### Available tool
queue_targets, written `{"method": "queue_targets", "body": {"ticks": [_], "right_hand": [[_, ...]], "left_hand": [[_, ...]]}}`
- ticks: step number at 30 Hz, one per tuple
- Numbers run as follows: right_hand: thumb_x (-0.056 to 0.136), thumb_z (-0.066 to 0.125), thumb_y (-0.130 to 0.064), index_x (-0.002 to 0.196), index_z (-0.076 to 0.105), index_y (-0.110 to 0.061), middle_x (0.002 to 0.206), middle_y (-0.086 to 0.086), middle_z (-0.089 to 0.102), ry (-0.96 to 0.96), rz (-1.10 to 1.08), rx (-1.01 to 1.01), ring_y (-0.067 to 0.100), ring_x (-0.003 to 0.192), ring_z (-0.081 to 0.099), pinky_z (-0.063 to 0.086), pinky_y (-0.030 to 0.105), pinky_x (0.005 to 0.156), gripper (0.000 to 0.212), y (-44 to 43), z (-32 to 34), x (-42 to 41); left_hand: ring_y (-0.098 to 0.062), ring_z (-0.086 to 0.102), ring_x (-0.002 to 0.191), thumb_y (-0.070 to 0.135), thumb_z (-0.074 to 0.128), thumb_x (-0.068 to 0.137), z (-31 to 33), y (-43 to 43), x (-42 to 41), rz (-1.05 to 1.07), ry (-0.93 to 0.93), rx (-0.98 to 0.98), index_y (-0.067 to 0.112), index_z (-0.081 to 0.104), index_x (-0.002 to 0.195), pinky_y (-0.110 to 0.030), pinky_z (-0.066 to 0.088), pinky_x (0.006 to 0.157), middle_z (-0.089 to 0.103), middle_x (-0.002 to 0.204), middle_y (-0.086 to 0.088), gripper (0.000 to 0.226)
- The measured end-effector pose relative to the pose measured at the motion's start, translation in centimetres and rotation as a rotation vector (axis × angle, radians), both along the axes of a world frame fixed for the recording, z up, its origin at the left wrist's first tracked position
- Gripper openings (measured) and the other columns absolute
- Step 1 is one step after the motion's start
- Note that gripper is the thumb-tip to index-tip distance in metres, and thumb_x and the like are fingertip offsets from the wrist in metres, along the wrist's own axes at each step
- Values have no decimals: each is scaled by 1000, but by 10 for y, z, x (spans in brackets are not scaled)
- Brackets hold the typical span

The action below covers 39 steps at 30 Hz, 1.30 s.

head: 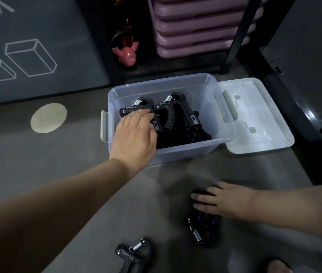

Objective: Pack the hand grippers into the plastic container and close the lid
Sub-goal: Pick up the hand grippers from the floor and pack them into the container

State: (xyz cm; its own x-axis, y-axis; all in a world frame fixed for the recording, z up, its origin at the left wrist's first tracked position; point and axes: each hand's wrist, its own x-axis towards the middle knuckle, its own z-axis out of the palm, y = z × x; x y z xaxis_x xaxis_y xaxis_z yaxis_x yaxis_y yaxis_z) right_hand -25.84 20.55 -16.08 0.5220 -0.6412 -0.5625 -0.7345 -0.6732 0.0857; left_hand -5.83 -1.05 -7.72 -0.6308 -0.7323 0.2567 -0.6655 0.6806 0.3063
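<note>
A clear plastic container (183, 152) stands open on the grey floor with several black hand grippers (178, 113) inside. My left hand (134, 134) reaches over its left wall and holds one black hand gripper (136, 107) inside the box. The white lid (270, 138) lies flat on the floor to the container's right. Nearer to me, my right hand (223, 201) rests with straight fingers on a black hand gripper (203, 231) on the floor. Another hand gripper (134, 253) lies at the bottom edge.
A black rack (233, 46) behind the container holds stacked purple step platforms (191, 32) and a pink kettlebell (126, 56). A dark mat with white box drawings (28, 56) lies at the left, a pale round floor marker (48, 117) beside it. A foot (278, 266) shows at the bottom right.
</note>
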Motion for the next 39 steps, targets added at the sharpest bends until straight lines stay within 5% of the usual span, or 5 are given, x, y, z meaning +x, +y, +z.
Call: {"method": "queue_targets", "body": {"ticks": [3, 8, 18, 34, 39], "right_hand": [[70, 77, -35, 117, 67, -28, 124, 2, 62, 26, 46, -51, 22, 82, 62, 50, 31, 69, 48, -9, -4, 2], [69, 79, -31, 107, 65, -23, 114, 6, 63, 60, 18, -56, 28, 100, 61, 39, 39, 91, 41, -23, 7, 14], [91, 58, -54, 85, 56, -25, 79, -8, 62, -544, -923, 413, 8, 75, 61, 46, 26, 71, 30, -36, 36, -10], [88, 60, 2, 113, 67, -10, 130, 22, 61, -1123, -1015, 1270, 35, 118, 59, 55, 39, 85, 29, -90, 165, -46], [94, 56, -7, 94, 51, -12, 127, 19, 60, -1232, -1314, 906, 38, 117, 60, 58, 43, 87, 8, -125, 200, -86]], "left_hand": [[-23, 47, 130, 25, 33, 94, -1, 0, 0, -5, -2, -8, 9, 59, 127, -38, 30, 114, 57, 135, -5, 45], [-22, 47, 130, 24, 34, 95, -3, -1, 0, -3, 1, -14, 9, 59, 127, -39, 30, 114, 57, 135, -5, 44], [-20, 45, 132, 26, 33, 96, -3, -3, 0, -6, 0, 4, 10, 57, 130, -40, 29, 115, 55, 137, -3, 45], [-23, 45, 132, 27, 31, 93, -2, -1, 1, -31, -17, 12, 8, 57, 130, -41, 30, 114, 55, 137, -6, 49], [-24, 46, 131, 27, 30, 93, -1, -1, 0, -8, -12, 10, 8, 58, 128, -41, 31, 113, 57, 136, -6, 48]]}}
